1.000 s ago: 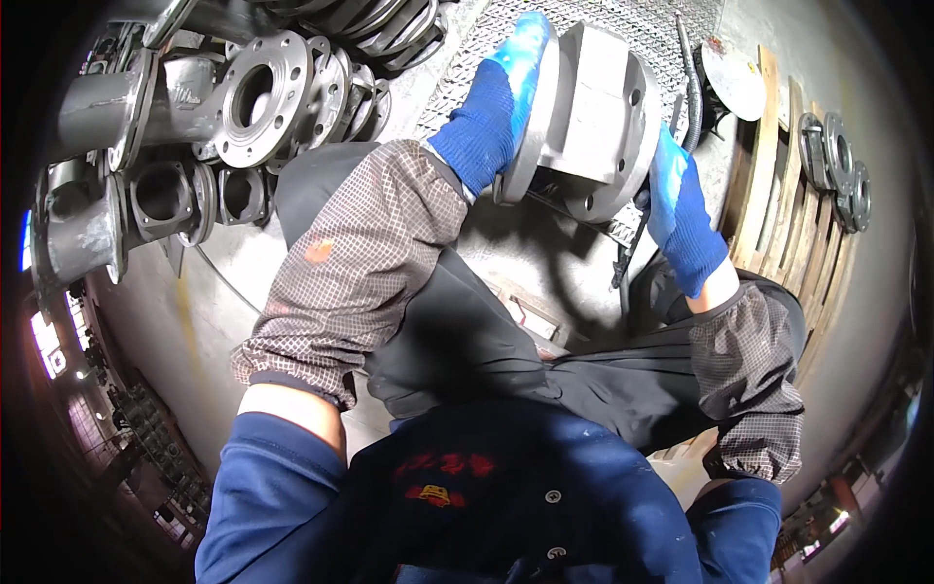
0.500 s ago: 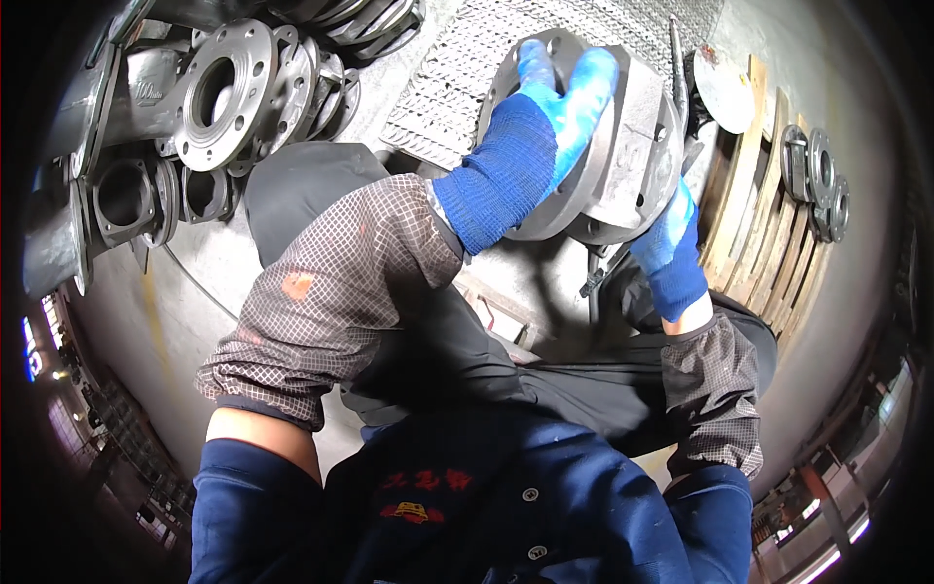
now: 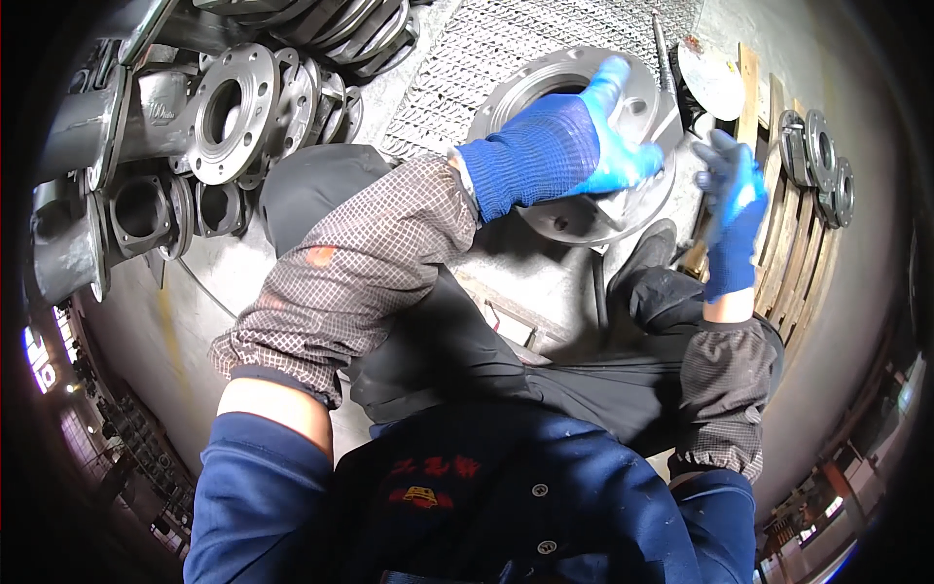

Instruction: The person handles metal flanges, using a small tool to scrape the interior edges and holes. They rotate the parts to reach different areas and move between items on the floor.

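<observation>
A grey flanged metal casting [image 3: 525, 86] with a round bore and bolt holes is in front of me at the edge of the metal mat. My left hand [image 3: 593, 146], in a blue glove, lies across it and grips it, with one digit stretched toward the far rim and another toward the right side. Part of the casting's bore and face is covered by this hand. Off to the right of the casting, my right hand [image 3: 735, 200], also in a blue glove, is raised with its fingers apart and nothing in them.
Several flanged castings [image 3: 233, 112] are stacked at the left. A textured metal mat [image 3: 457, 88] lies beyond my knees. Toward the right are a pale round disc [image 3: 710, 78], a metal rod [image 3: 664, 49] and a wooden pallet [image 3: 783, 243] carrying round flanges [image 3: 822, 146].
The casting has turned, so its bored face shows more. My right hand has let go of it and moved right and up. My left hand has shifted right and lower across it.
</observation>
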Action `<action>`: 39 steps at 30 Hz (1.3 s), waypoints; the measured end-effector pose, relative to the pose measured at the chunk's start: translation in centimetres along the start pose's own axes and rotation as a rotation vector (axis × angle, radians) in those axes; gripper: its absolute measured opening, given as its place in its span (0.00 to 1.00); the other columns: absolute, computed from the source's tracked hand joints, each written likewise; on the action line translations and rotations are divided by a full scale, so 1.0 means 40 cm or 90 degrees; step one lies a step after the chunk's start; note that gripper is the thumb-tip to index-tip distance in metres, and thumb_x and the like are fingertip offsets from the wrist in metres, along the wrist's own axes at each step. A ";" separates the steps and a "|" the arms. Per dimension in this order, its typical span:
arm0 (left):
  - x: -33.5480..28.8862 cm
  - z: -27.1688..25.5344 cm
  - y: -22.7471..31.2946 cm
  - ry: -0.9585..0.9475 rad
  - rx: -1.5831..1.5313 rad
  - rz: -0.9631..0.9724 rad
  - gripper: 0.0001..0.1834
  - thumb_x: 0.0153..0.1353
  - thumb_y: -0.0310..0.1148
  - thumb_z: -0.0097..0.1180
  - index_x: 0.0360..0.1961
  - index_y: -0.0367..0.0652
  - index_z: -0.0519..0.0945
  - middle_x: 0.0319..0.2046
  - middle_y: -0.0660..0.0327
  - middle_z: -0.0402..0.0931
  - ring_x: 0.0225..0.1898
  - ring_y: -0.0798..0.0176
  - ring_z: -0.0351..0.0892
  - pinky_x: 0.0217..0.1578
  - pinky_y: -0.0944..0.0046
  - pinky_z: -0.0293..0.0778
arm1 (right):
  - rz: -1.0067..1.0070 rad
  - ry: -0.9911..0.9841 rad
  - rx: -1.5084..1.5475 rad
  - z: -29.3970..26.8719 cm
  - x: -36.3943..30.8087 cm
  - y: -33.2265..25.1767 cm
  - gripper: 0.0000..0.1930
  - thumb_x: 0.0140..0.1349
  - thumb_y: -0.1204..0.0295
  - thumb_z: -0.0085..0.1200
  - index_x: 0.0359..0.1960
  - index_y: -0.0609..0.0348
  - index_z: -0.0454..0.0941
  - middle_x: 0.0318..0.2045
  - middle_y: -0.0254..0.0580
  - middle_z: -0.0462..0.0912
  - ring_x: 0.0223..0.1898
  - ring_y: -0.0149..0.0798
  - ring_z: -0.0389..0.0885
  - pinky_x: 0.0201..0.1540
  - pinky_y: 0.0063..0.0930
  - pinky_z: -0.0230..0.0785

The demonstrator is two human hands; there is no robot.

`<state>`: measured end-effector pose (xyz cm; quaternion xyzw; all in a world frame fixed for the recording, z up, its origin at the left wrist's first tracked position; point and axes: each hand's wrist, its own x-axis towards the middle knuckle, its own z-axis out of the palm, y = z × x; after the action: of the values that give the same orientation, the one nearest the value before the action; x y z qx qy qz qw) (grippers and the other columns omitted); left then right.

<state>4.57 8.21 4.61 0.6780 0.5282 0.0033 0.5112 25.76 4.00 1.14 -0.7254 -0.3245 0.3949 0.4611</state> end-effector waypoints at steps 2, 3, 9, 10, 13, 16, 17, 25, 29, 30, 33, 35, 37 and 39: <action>0.042 0.054 -0.093 0.118 0.389 0.471 0.19 0.55 0.39 0.53 0.48 0.47 0.75 0.53 0.42 0.67 0.49 0.46 0.74 0.41 0.61 0.77 | 0.012 0.005 0.013 -0.009 -0.009 -0.036 0.23 0.65 0.54 0.38 0.45 0.58 0.77 0.34 0.38 0.83 0.23 0.23 0.71 0.25 0.14 0.56; 0.043 0.068 -0.104 0.145 0.401 0.551 0.20 0.56 0.40 0.53 0.50 0.47 0.74 0.48 0.44 0.69 0.44 0.47 0.75 0.37 0.60 0.76 | 0.019 -0.024 0.002 -0.011 -0.025 -0.035 0.23 0.65 0.54 0.37 0.45 0.58 0.76 0.35 0.38 0.83 0.23 0.23 0.71 0.25 0.14 0.56; -0.068 0.139 -0.157 0.014 0.417 0.446 0.31 0.58 0.44 0.50 0.63 0.53 0.61 0.18 0.54 0.73 0.20 0.52 0.74 0.22 0.54 0.69 | -0.005 -0.083 -0.053 -0.008 -0.085 -0.063 0.22 0.66 0.54 0.37 0.47 0.57 0.76 0.34 0.37 0.83 0.24 0.21 0.72 0.23 0.12 0.52; -0.065 0.111 -0.155 -0.040 0.418 0.404 0.34 0.54 0.43 0.54 0.62 0.54 0.61 0.22 0.54 0.75 0.23 0.51 0.75 0.26 0.54 0.71 | -0.010 -0.094 -0.042 -0.007 -0.090 -0.063 0.21 0.66 0.56 0.39 0.45 0.58 0.77 0.32 0.36 0.83 0.24 0.22 0.73 0.23 0.12 0.54; -0.089 0.082 -0.185 -0.022 0.364 0.472 0.30 0.53 0.40 0.56 0.60 0.57 0.66 0.25 0.54 0.76 0.28 0.49 0.75 0.33 0.54 0.71 | 0.027 -0.128 -0.083 0.005 -0.089 -0.033 0.18 0.66 0.59 0.41 0.43 0.59 0.77 0.30 0.36 0.82 0.24 0.24 0.75 0.23 0.13 0.56; -0.086 0.038 -0.208 0.075 0.383 0.501 0.26 0.50 0.37 0.59 0.54 0.55 0.73 0.28 0.56 0.76 0.29 0.50 0.74 0.39 0.54 0.71 | 0.036 -0.191 -0.114 0.028 -0.058 -0.004 0.19 0.63 0.57 0.44 0.43 0.60 0.76 0.30 0.41 0.82 0.25 0.30 0.78 0.25 0.19 0.63; -0.092 0.026 -0.203 0.109 0.290 0.538 0.23 0.50 0.33 0.59 0.50 0.52 0.76 0.33 0.56 0.77 0.31 0.51 0.76 0.40 0.57 0.72 | 0.043 -0.217 -0.113 0.031 -0.045 0.013 0.19 0.63 0.57 0.45 0.44 0.60 0.76 0.30 0.42 0.81 0.25 0.31 0.79 0.26 0.20 0.65; -0.036 -0.036 -0.418 0.412 -0.376 0.051 0.21 0.60 0.44 0.50 0.45 0.37 0.76 0.41 0.48 0.77 0.44 0.55 0.77 0.44 0.62 0.72 | 0.075 -0.249 -0.139 0.134 0.023 0.111 0.19 0.63 0.56 0.45 0.45 0.58 0.76 0.24 0.33 0.76 0.19 0.25 0.73 0.20 0.16 0.60; -0.047 -0.011 -0.376 0.221 -0.407 -0.039 0.28 0.65 0.54 0.39 0.46 0.39 0.75 0.38 0.54 0.79 0.37 0.57 0.79 0.36 0.62 0.76 | 0.113 -0.178 -0.162 0.169 0.000 0.082 0.19 0.62 0.56 0.46 0.45 0.57 0.75 0.28 0.29 0.76 0.25 0.23 0.72 0.25 0.18 0.65; -0.052 -0.015 -0.355 0.203 -0.514 -0.095 0.27 0.65 0.54 0.39 0.46 0.38 0.74 0.38 0.54 0.79 0.37 0.58 0.79 0.36 0.61 0.76 | 0.076 -0.194 -0.152 0.166 0.017 0.114 0.20 0.62 0.55 0.46 0.46 0.57 0.75 0.31 0.30 0.76 0.29 0.24 0.73 0.28 0.20 0.66; -0.039 -0.019 -0.325 0.225 -0.674 -0.126 0.27 0.65 0.53 0.39 0.46 0.38 0.74 0.38 0.54 0.79 0.36 0.58 0.79 0.35 0.61 0.77 | -0.132 -0.184 -0.087 0.188 0.018 0.129 0.17 0.61 0.59 0.48 0.36 0.64 0.77 0.26 0.35 0.76 0.27 0.28 0.72 0.31 0.23 0.65; -0.033 -0.014 -0.322 0.245 -0.728 -0.134 0.27 0.65 0.53 0.40 0.47 0.38 0.74 0.38 0.54 0.79 0.36 0.59 0.80 0.35 0.61 0.77 | -0.042 -0.178 -0.075 0.190 0.006 0.103 0.17 0.62 0.59 0.47 0.35 0.64 0.77 0.26 0.35 0.76 0.28 0.28 0.72 0.31 0.23 0.65; -0.035 -0.011 -0.318 0.263 -0.763 -0.142 0.27 0.65 0.52 0.40 0.47 0.37 0.74 0.37 0.54 0.79 0.35 0.59 0.80 0.35 0.60 0.77 | 0.006 -0.167 -0.036 0.206 -0.028 0.068 0.17 0.62 0.60 0.47 0.31 0.64 0.76 0.24 0.32 0.75 0.25 0.28 0.72 0.29 0.23 0.64; -0.032 -0.008 -0.333 0.271 -0.804 -0.119 0.27 0.65 0.52 0.40 0.47 0.37 0.73 0.37 0.54 0.79 0.35 0.59 0.80 0.34 0.60 0.78 | -0.008 -0.223 -0.063 0.194 -0.028 0.040 0.16 0.61 0.59 0.47 0.29 0.61 0.76 0.20 0.30 0.73 0.21 0.26 0.69 0.24 0.21 0.61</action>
<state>-5.65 6.44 -3.86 0.1848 0.5709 0.4008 0.6923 18.63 5.69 -2.09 -0.6652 -0.4237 0.4957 0.3636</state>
